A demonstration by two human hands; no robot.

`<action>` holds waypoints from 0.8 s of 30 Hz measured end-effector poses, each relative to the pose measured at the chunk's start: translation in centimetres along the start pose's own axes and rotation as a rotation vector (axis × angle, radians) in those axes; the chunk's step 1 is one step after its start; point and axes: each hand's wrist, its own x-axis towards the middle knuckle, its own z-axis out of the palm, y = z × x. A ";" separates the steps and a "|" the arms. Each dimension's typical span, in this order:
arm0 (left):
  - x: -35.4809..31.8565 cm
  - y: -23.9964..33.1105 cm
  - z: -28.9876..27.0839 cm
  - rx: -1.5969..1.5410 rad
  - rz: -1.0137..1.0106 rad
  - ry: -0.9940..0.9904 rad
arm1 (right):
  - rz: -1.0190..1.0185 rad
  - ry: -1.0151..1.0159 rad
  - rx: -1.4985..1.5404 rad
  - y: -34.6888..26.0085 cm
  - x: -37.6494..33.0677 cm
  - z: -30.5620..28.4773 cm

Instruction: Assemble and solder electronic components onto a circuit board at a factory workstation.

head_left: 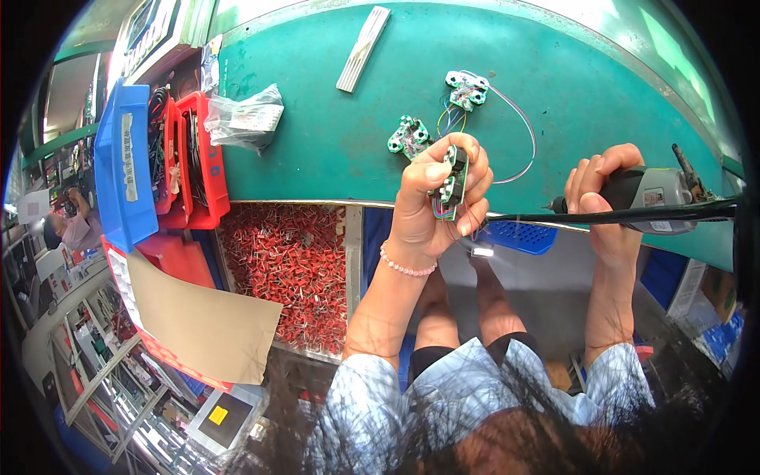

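Note:
My left hand [431,202] grips a small green circuit board [454,176] edge-on, with coloured wires hanging from its lower end. My right hand [606,198] holds a black and grey handheld power tool [653,190] lying sideways, its black cable running off to the right. Two more small green boards [408,136] [466,89] lie on the green table mat [332,134] just beyond my left hand, joined by thin coloured wires.
A bin full of small red parts [289,261] sits below the table edge. Red and blue bins [190,158] stand at the left, with a clear plastic bag [245,119] beside them. A white strip [362,49] lies farther back. Another person [71,226] sits far left.

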 end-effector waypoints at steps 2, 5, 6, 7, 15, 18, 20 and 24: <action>0.1 -0.1 0.1 0.178 0.026 0.094 | 0.001 0.002 0.000 0.0 0.1 -0.1; 0.1 -0.7 2.0 0.617 -0.068 0.349 | -0.030 -0.042 0.057 -0.2 0.6 -0.5; 0.1 -1.1 2.1 0.598 -0.071 0.332 | -0.085 -0.101 0.102 -0.8 1.1 -0.9; 0.2 -1.3 2.2 0.678 -0.084 0.353 | -0.139 -0.163 0.145 -1.3 1.7 -1.2; 0.2 -1.5 3.0 0.774 -0.086 0.386 | -0.172 -0.383 0.313 -2.2 3.9 -1.6; -0.1 -1.5 3.2 0.783 -0.077 0.393 | -0.180 -0.432 0.371 -2.6 3.8 -1.4; -0.3 -1.3 3.3 0.773 -0.040 0.394 | -0.152 -0.535 0.281 -2.8 3.6 -1.7; -0.1 -1.7 3.9 0.758 -0.029 0.382 | -0.181 -0.612 0.216 -2.8 2.8 -2.5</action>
